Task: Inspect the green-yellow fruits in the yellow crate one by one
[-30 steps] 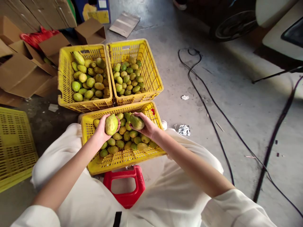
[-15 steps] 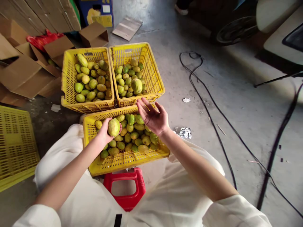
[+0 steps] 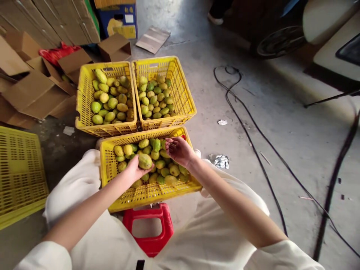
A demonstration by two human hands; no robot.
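My left hand point(image 3: 137, 168) is closed around a yellow-green fruit point(image 3: 145, 161), lemon-like in shape, above the near yellow crate point(image 3: 123, 204). Under and around it lie several similar fruits point(image 3: 171, 180), some greener, some yellower. My right hand point(image 3: 180, 150) hovers over the right part of the same crate, palm partly up, fingers loosely curled and apart, with nothing seen in it. Fruits just below its fingers are partly hidden.
Beyond stand a left yellow crate point(image 3: 79, 101) and a right yellow crate point(image 3: 189, 101), both holding fruit. A red plastic stool point(image 3: 165, 228) is between my legs. Cardboard boxes point(image 3: 36, 93) lie left, a black cable point(image 3: 247, 112) right. Another person's foot point(image 3: 215, 19) shows at the back.
My right hand let go of a darker green fruit, and a fruit appeared over the right back crate. That hand then drew back over the near crate. My left hand moved right and lower, holding a fruit.
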